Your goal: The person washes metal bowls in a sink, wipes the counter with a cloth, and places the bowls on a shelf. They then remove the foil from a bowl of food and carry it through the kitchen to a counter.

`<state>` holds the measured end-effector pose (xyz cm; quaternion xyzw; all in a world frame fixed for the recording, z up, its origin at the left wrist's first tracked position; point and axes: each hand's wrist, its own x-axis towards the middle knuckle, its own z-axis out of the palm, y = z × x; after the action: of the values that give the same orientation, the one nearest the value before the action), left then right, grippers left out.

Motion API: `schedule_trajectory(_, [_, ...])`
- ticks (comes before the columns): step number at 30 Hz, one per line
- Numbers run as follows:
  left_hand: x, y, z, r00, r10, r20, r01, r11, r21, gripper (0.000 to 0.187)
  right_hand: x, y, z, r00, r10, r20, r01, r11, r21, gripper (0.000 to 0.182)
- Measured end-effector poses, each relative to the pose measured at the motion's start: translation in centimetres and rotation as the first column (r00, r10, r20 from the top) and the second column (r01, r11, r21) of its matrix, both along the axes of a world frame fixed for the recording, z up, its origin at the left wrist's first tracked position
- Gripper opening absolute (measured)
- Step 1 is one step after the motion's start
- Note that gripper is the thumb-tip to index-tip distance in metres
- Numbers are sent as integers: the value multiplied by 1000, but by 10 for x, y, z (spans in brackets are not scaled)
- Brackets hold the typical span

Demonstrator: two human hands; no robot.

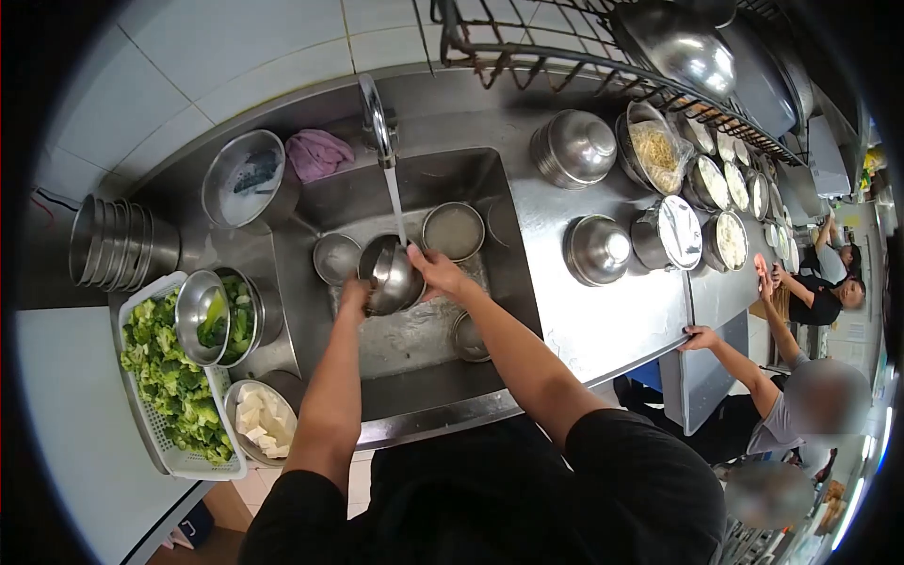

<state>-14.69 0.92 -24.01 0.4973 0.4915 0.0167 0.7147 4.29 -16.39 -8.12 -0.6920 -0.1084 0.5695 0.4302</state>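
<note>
Under the running tap (377, 118), a shiny metal bowl (395, 282) is tilted in my two hands above the sink floor. My left hand (355, 296), slightly blurred, grips the bowl's near-left side. Closed on its right rim is my right hand (439, 273). Water falls close to the right fingers. A small metal bowl (336, 259) stands to the left in the sink (414, 386), and a wider round bowl (453, 232) holding cloudy water is behind my right hand. Another round metal container (471, 336) is partly hidden by my right forearm.
Broccoli (179, 377) fills a white basket (226, 414) at left, beside a bowl of white chunks (264, 421). Stacked metal pots (122, 245) and a pink cloth (318, 154) lie behind. Upturned bowls (574, 148) and filled containers line the right counter; a wire rack (565, 61) overhangs it. Co-workers (753, 377) stand right.
</note>
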Motion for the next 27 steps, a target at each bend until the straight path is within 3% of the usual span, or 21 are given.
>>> schedule_trajectory(2, [24, -52, 33, 962, 273, 14, -272, 960, -67, 49, 31, -5, -77, 988, -99, -114, 96, 995, -37, 86])
schedule_trajectory(3, [44, -61, 29, 953, 296, -61, -300, 950, -83, 46, 38, -20, -110, 952, -206, -225, 192, 978, -85, 86])
schedule_trajectory(4, [58, -59, -13, 964, 260, -50, -264, 940, -217, 44, 37, -38, -112, 949, -209, -235, 182, 974, -132, 86])
schedule_trajectory(5, [87, -76, 20, 899, 425, -108, -436, 895, -99, 43, 39, -54, -102, 941, -315, -126, 306, 948, -87, 82])
schedule_trajectory(7, [112, -72, 23, 977, 194, 88, -186, 978, -93, 47, 48, -86, -121, 922, -386, -6, 386, 921, -48, 78])
schedule_trajectory(8, [115, -71, 28, 974, 142, 175, -100, 969, -225, 49, 54, -110, -161, 946, -65, 318, 135, 970, -202, 72])
schedule_trajectory(9, [115, -70, 28, 957, 104, 269, -7, 942, -337, 51, 58, -128, -199, 787, 304, 538, -75, 911, -405, 67])
schedule_trajectory(10, [118, -68, 22, 958, 140, 252, -43, 934, -355, 51, 53, -147, -227, 784, 340, 519, -111, 900, -422, 67])
schedule_trajectory(12, [117, -69, 2, 949, -306, 77, 315, 928, -199, 49, 34, -183, -269, 476, 701, 531, -311, 699, -644, 61])
schedule_trajectory(13, [108, -75, -14, 950, -313, -9, 313, 948, -52, 49, 18, -158, -238, 543, 756, 364, -355, 600, -717, 66])
schedule_trajectory(14, [93, -84, -41, 955, -297, -26, 294, 954, -64, 49, 9, -153, -253, 537, 768, 348, -380, 589, -713, 66])
schedule_trajectory(15, [75, -93, -71, 948, -290, -133, 309, 940, 147, 51, 3, -146, -272, 533, 792, 296, -425, 554, -716, 69])
schedule_trajectory(16, [55, -99, -87, 932, -273, -237, 344, 873, 347, 54, -9, -143, -282, 535, 809, 244, -462, 522, -717, 72])
schedule_trajectory(17, [30, -101, -80, 861, -391, -325, 493, 799, 345, 61, -21, -138, -281, 540, 806, 242, -468, 526, -710, 72])
schedule_trajectory(19, [-14, -106, -74, 836, -394, -381, 493, 845, 207, 60, -33, -100, -257, 893, 448, 38, -388, 811, -438, 66])
schedule_trajectory(20, [-26, -94, -73, 838, -384, -387, 491, 840, 229, 60, -41, -86, -242, 893, 448, 52, -387, 821, -420, 66])
schedule_trajectory(21, [-37, -82, -71, 962, -120, -245, 104, 992, -77, 63, -52, -80, -223, 995, 64, -74, -79, 972, -222, 60])
schedule_trajectory(22, [-36, -68, -53, 963, 192, -188, -255, 875, -412, 67, -57, -70, -207, 914, -299, -273, 292, 954, -67, 55])
schedule_trajectory(23, [-26, -56, -34, 969, 184, -167, -236, 891, -388, 67, -53, -54, -190, 790, -398, -467, 422, 905, -59, 54])
schedule_trajectory(25, [3, -33, 28, 950, 279, -142, -291, 954, -68, 72, -41, -25, -149, 704, -420, -574, 509, 861, -6, 53])
schedule_trajectory(27, [29, -13, 57, 951, 292, -102, -284, 955, 84, 70, -22, -2, -96, 610, -421, -672, 599, 800, 42, 52])
